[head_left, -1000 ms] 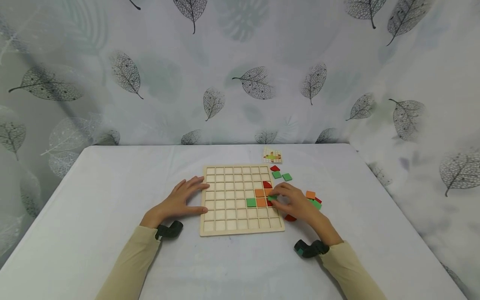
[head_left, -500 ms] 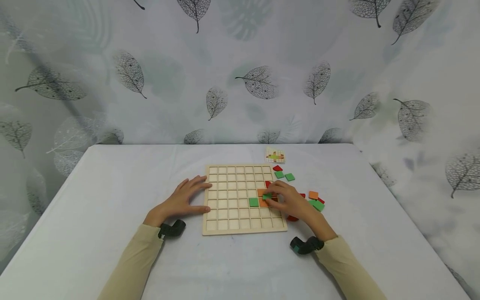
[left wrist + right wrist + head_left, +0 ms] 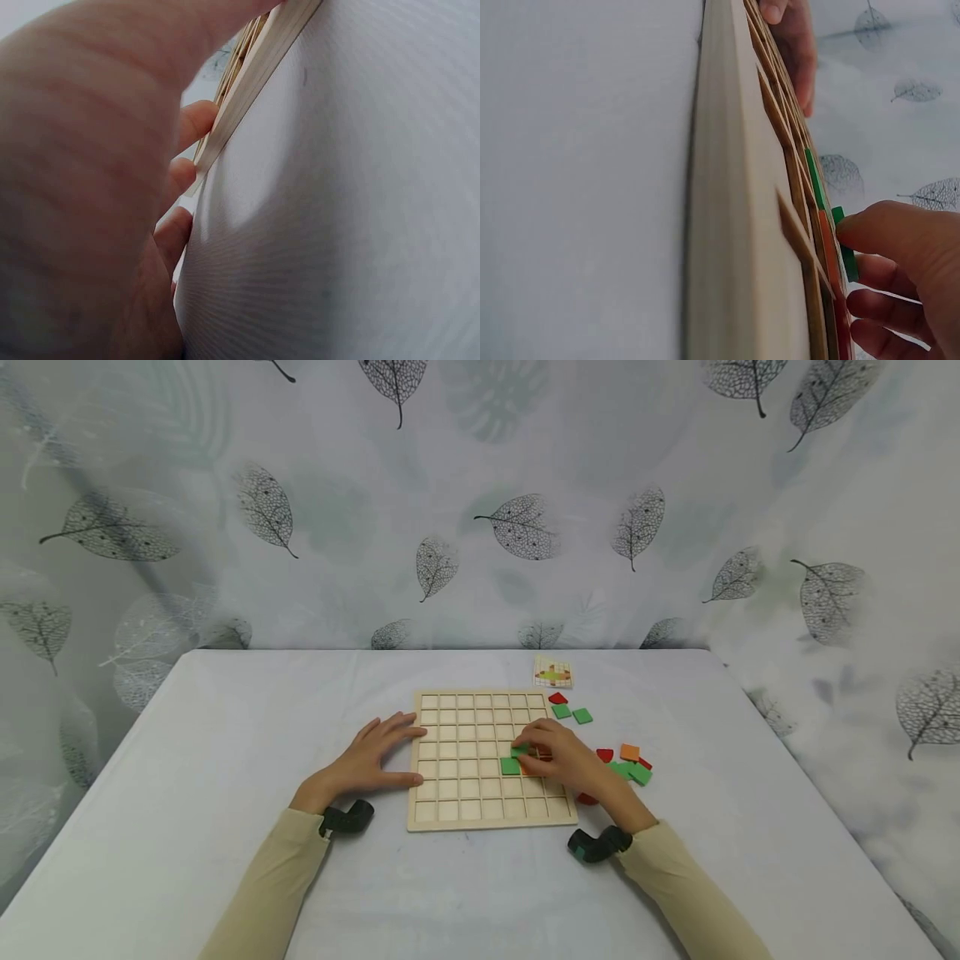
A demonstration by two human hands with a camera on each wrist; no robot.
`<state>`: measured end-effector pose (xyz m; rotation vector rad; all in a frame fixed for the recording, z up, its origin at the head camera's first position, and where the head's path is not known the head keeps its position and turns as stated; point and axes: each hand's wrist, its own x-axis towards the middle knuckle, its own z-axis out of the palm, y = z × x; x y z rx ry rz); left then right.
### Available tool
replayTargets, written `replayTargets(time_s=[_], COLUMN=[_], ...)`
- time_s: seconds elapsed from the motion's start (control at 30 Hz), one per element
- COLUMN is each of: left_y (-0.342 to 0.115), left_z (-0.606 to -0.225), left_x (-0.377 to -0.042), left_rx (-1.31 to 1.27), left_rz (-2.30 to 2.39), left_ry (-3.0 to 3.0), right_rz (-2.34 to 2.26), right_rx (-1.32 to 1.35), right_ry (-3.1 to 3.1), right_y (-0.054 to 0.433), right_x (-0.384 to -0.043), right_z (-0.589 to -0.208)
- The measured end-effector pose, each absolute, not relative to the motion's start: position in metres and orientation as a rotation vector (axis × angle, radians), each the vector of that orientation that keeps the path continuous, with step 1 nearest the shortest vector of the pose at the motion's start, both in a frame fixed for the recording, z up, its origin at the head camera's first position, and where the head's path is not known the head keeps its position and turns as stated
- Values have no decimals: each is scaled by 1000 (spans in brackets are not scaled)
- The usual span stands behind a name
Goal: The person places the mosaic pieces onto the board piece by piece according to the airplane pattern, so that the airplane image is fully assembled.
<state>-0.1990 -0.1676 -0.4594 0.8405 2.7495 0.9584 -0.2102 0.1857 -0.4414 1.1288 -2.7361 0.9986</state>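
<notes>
A wooden grid board (image 3: 447,750) lies on the white cloth. My left hand (image 3: 363,762), fingers spread, rests along its left edge, with thumb and fingertips at the rim. Between thumb and fingers my right hand (image 3: 566,762) pinches a green square tile (image 3: 519,751), close over the board's right half. In the right wrist view that held tile (image 3: 846,251) stands tilted just above the grid, beside the thumb. Another green tile (image 3: 510,767) sits in a cell just below it. An orange tile (image 3: 829,240) adjoins this one; the right hand partly covers the tiles further right.
Right of the board lie several loose pieces, among them an orange square (image 3: 630,752), a green tile (image 3: 640,774) and a red piece (image 3: 604,754). Two green tiles and a red piece (image 3: 558,698) are near the upper right corner, below a pattern card (image 3: 552,673).
My right hand has moved left across the board with the green tile, from the right-hand columns toward the middle. The left hand stays at the board's edge; the head view has shifted slightly.
</notes>
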Motion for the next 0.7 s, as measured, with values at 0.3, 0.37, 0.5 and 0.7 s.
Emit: replayTargets(time_s=[0.3,0.37,0.5,0.7], left_y=[-167,-167,-169,-169], left_z=[-458,-456,-456,-456], left_x=[-196,-196,-198,-198], left_rx=[819,822,841,838], left_rz=[961,961,975,984], left_ry=[2739,2737,2732,2731], right_rz=[1025,1011,1001,1059], right_rx=[1139,1127,1125,1105], right_ry=[-2717,-2726,-2727,-2744], right_y=[173,171,168,168], right_x=[-214,-215,-214,-213], right_z=[-444,-443,-441,-440])
